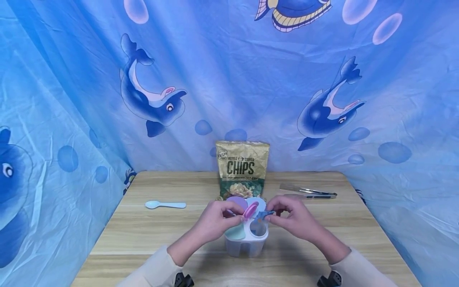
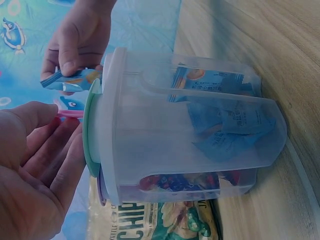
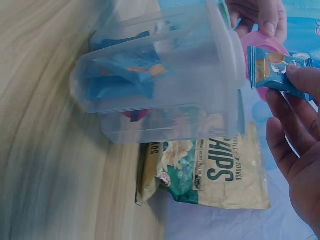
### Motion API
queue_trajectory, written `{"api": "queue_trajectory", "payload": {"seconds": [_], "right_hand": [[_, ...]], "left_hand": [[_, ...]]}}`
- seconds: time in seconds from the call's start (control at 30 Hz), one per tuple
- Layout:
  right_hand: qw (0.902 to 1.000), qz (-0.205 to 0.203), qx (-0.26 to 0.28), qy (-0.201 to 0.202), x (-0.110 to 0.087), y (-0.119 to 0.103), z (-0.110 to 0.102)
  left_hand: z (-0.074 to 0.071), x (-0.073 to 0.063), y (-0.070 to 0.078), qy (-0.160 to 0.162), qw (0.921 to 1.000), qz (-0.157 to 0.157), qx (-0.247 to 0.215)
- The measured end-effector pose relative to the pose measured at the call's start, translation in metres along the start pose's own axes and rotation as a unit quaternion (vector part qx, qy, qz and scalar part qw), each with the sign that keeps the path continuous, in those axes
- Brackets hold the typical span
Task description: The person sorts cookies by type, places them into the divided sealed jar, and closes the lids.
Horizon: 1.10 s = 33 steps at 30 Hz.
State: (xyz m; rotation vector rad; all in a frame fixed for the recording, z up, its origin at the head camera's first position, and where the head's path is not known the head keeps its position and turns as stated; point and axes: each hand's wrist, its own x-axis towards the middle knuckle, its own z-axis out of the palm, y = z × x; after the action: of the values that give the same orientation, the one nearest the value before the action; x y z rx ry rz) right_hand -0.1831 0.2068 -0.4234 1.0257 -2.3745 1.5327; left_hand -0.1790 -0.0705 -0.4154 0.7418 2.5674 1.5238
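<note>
A translucent container (image 1: 247, 248) with several round lids stands upright on the table. My left hand (image 1: 216, 220) pinches its pink lid (image 1: 251, 210), which is tilted up from a round opening (image 1: 258, 228) at the front right. In my right hand (image 1: 295, 217) is a small blue snack packet (image 3: 275, 70), held between thumb and fingers just above that opening. The green lid (image 1: 235, 232), purple lid (image 1: 237, 202) and light blue lid (image 1: 257, 202) lie flat. Through the wall, the left wrist view shows more blue packets (image 2: 225, 117) inside, and colourful wrapped pieces (image 2: 182, 181) in another compartment.
Behind the container a bag of chips (image 1: 241, 165) stands upright. A light blue spoon (image 1: 165, 205) lies on the wooden table (image 1: 143, 233) to the left. Metal tongs (image 1: 308, 192) lie at the back right. A blue printed curtain (image 1: 229, 71) surrounds the table.
</note>
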Motion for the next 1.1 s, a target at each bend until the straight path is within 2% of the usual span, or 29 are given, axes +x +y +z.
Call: {"api": "queue_trajectory", "payload": {"seconds": [0.2,0.43,0.6,0.73,1.1], "right_hand": [[1.0,0.008,0.0,-0.002,-0.003,0.003,0.004],[0.9995,-0.025,-0.014,-0.009,-0.002,0.007,0.008],[0.9973,-0.056,-0.04,-0.026,-0.002,0.011,0.01],[0.996,-0.05,-0.06,-0.043,-0.002,0.015,0.012],[0.9903,-0.069,-0.094,-0.075,-0.004,0.017,0.016]], "left_hand": [[-0.001,0.0,0.001,0.002,1.0,0.003,0.001],[-0.001,-0.001,0.001,0.003,0.9999,0.01,0.002],[0.0,-0.001,0.0,0.003,1.0,0.007,0.001],[0.0,-0.001,0.0,0.004,1.0,0.006,0.001],[0.0,-0.001,-0.001,0.005,1.0,0.005,0.003]]}}
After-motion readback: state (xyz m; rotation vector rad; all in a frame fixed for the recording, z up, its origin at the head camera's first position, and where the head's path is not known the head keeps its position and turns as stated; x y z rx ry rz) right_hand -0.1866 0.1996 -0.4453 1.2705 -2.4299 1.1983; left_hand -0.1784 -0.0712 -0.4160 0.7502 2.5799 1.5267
